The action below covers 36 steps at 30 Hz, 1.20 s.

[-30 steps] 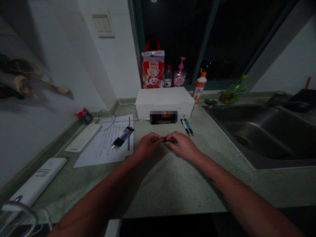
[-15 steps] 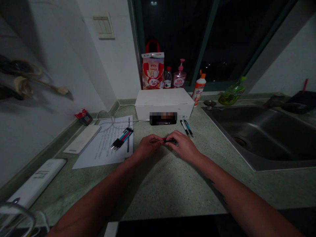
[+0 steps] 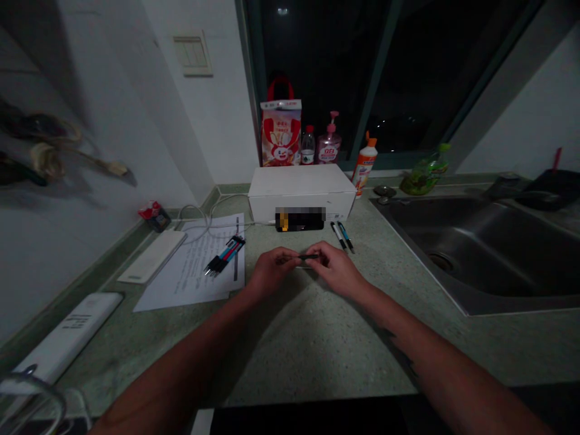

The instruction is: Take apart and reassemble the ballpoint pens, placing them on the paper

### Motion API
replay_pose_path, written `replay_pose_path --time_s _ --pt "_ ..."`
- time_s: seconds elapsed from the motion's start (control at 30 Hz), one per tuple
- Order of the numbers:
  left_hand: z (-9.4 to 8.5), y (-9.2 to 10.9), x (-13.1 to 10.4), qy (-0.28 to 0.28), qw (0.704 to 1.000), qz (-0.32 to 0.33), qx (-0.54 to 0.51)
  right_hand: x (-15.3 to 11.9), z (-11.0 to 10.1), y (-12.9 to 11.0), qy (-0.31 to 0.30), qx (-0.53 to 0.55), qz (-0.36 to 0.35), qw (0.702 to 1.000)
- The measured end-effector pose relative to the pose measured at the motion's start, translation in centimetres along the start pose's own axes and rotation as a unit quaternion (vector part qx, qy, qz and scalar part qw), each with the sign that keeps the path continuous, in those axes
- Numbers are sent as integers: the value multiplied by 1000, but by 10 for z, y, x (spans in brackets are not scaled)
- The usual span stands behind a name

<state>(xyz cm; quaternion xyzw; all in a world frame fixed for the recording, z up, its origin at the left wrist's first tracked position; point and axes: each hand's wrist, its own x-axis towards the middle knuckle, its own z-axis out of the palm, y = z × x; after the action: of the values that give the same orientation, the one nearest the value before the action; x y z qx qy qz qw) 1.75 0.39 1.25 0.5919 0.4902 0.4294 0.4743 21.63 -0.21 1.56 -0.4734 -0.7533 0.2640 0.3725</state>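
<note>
My left hand (image 3: 275, 266) and my right hand (image 3: 332, 261) meet over the middle of the counter, fingers pinched on the two ends of a small dark, slender piece (image 3: 309, 257). It looks like a pen or pen part, too small to identify surely. Just beyond the hands, a phone (image 3: 299, 220) leans on the white box. Two pens (image 3: 342, 236) lie to the right of the phone. A bunch of several pens (image 3: 225, 255) rests on printed paper (image 3: 194, 272) to the left.
Behind stand a white box (image 3: 301, 181), a red bag (image 3: 281, 136), bottles and an orange-capped bottle (image 3: 365, 164). A steel sink (image 3: 493, 241) is at the right. A white power bank (image 3: 153, 257), a cable and a long white strip (image 3: 67, 338) are at the left.
The red part seen between my fingertips earlier no longer shows; the dark piece between them is now level. Both hands have barely moved. The phone screen shows a different picture.
</note>
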Motion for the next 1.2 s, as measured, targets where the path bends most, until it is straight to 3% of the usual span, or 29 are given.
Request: replay_pose_path --time_s 0.43,1.2 --pt "1 3 -1 34 999 7 11 1 0 2 -2 -14 2 1000" --pt "0 6 0 33 999 2 31 1 -3 3 4 -7 2 1000"
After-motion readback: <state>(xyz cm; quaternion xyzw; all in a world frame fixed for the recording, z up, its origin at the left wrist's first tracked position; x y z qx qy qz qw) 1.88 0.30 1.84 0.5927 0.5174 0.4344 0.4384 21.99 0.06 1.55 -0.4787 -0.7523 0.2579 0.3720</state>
